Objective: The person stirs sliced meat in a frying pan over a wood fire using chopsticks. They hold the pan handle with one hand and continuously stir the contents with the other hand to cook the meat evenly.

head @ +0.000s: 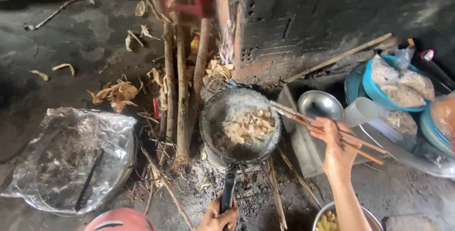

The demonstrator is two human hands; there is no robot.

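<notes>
A blackened frying pan (208,122) sits over ash on the ground, with pale fried pieces (249,126) in its middle. My left hand (218,217) grips the pan's black handle (228,190) at the bottom of the view. Right of the pan, my right hand (334,148) is raised and holds a pair of long wooden chopsticks (303,117), their tips reaching over the pan's right rim near the food.
Firewood sticks (182,93) lie left of the pan, against a sooty brick wall (308,18). A metal ladle (320,104) and blue bowls of bagged food (395,86) rest on a tray at right. A plastic-covered basin (71,160) sits at left, a bowl of yellow pieces (329,221) below.
</notes>
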